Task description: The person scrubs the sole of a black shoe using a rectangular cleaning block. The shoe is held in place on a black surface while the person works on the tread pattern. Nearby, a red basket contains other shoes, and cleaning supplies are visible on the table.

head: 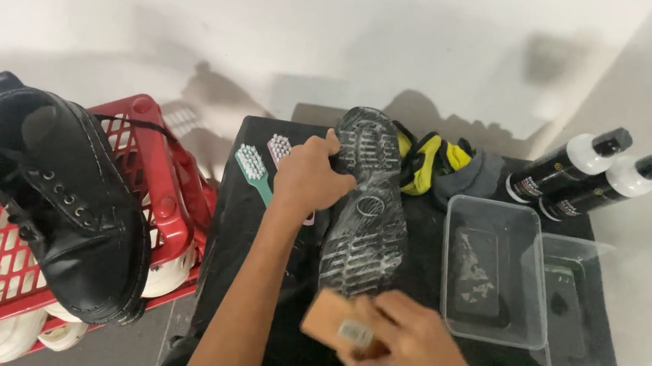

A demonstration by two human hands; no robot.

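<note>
Left hand (311, 177) clamps a soapy upturned boot (365, 206) steady on the black bench (238, 222), sole up, while right hand (404, 354), fingers closed, grips a wooden brush (335, 324) at its heel.

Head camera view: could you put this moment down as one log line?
left hand: grips upturned boot, sole soapy | right hand: holds wooden brush at heel | beside: two clear tubs, red basket
</note>
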